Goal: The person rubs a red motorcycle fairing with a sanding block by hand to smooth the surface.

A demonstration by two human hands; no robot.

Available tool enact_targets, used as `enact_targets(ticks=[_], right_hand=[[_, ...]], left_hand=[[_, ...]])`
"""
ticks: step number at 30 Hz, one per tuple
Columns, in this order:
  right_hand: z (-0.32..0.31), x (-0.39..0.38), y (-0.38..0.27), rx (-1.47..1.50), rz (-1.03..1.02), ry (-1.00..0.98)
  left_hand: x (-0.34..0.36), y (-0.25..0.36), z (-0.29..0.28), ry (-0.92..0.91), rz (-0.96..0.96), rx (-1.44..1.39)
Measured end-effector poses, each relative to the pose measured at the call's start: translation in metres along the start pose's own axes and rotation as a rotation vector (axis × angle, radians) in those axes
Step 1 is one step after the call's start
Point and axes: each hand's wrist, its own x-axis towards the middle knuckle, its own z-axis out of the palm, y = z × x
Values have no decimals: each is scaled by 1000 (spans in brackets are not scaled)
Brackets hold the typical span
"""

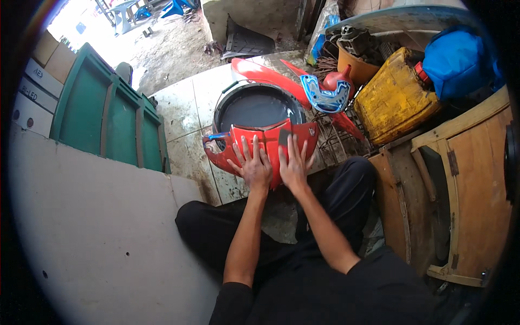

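Observation:
A glossy red plastic panel (271,140) with a small blue strip at its left rests across the front rim of a black bucket (218,115) holding dark liquid. My left hand (253,169) lies on the panel with its fingers spread. My right hand (293,167) presses a dark grey rectangular pad (283,137) onto the panel's right half, fingers extended over it. Behind the bucket are another red panel (246,66) and a blue patterned plastic piece (325,98).
A green slatted panel (93,114) and pale wall (103,216) border the left. At right are a dirty yellow jerrycan (392,97), an orange container (358,62), a blue bag (455,59) and wooden boards (471,184). Beyond the tiled floor (176,108) lies a dark container (246,39).

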Motion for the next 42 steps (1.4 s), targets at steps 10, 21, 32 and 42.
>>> enact_targets(ticks=[10, 21, 32, 42], right_hand=[[-23, 60, 14, -112, 70, -7], [-16, 50, 18, -103, 9, 102], [-12, 8, 20, -25, 3, 116], [11, -50, 19, -35, -15, 29]], left_hand=[[-1, 11, 0, -18, 10, -28], [-3, 12, 0, -38, 1, -33], [0, 9, -1, -12, -1, -17], [1, 7, -3, -10, -5, -5]])
